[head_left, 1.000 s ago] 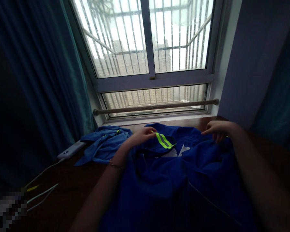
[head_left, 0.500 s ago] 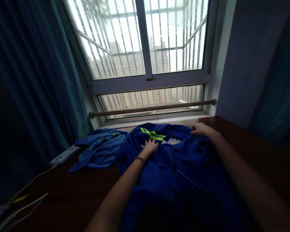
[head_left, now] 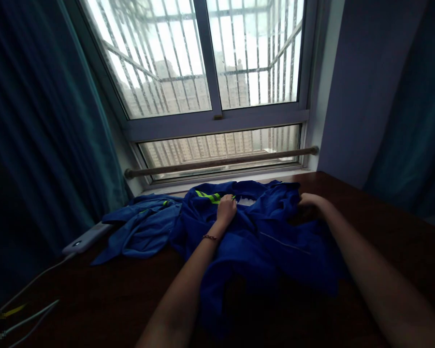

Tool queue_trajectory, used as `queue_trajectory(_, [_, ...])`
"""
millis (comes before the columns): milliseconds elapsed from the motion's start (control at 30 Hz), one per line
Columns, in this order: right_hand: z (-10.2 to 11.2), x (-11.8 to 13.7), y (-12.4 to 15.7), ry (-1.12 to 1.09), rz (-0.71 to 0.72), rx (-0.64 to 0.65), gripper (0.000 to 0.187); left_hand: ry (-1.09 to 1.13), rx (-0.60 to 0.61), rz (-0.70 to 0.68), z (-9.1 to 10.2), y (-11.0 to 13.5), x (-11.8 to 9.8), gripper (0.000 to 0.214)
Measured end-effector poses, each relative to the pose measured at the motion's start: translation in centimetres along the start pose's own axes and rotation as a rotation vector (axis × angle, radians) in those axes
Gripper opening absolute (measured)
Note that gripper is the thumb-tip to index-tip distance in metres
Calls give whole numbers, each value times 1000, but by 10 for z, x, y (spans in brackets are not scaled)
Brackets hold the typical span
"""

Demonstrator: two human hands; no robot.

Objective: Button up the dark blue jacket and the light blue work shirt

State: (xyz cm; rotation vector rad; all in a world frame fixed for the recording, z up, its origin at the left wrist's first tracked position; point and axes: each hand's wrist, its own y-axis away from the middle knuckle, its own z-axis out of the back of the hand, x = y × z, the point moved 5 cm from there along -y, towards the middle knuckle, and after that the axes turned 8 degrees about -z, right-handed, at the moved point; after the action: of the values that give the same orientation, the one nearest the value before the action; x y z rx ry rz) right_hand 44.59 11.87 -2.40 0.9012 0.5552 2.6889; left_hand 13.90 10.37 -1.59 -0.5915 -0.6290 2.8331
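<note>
A dark blue work jacket (head_left: 239,246) with yellow-green reflective strips lies bunched on the wooden surface. A small whitish patch shows in its far part. My left hand (head_left: 227,209), with a beaded bracelet on its wrist, is closed on the cloth beside the reflective strip. At the jacket's right edge my right hand (head_left: 311,200) is closed, its fingers curled round the cloth and partly hidden. To the left lies a second, lighter blue garment (head_left: 145,229), touching or almost touching the jacket.
A white power strip (head_left: 87,239) with a cable lies at the left, by the blue curtain (head_left: 50,121). More cables (head_left: 32,321) are at the lower left. Beyond the wooden surface (head_left: 377,232) stand a barred window and a horizontal rail (head_left: 221,164).
My left hand has gone from spread flat to closed on the cloth. My right hand is lower, and the jacket's near part has drawn up and away, baring wood in front.
</note>
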Motion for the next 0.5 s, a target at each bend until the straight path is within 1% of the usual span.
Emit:
queue_trajectory(67, [-22,13,0,-69,77,24,15,248,78,-31,-7,-3,-20,36])
queue_trajectory(167, [-47,37,4,-252,204,84,31,530,268,19,-32,1,-40,39])
queue_trajectory(233, [-57,54,8,-480,328,197,36,687,340,61,-47,8,-45,36])
queue_trajectory(300, [-62,64,13,-702,423,364,37,910,355,139,-58,14,-43,29])
queue_trajectory(367, [-59,66,15,-803,428,494,32,1110,342,219,-62,15,-36,22])
queue_trajectory(400, [-53,63,15,-828,413,524,29,1209,302,275,-62,14,-31,19])
queue_trajectory(433, [-44,59,13,-848,403,526,25,1304,234,340,-60,12,-23,18])
queue_trajectory(467, [-31,54,11,-879,412,496,24,1387,142,405,-58,9,-15,17])
queue_trajectory(500, [-15,48,9,-932,440,436,25,1460,38,466,-55,7,-6,16])
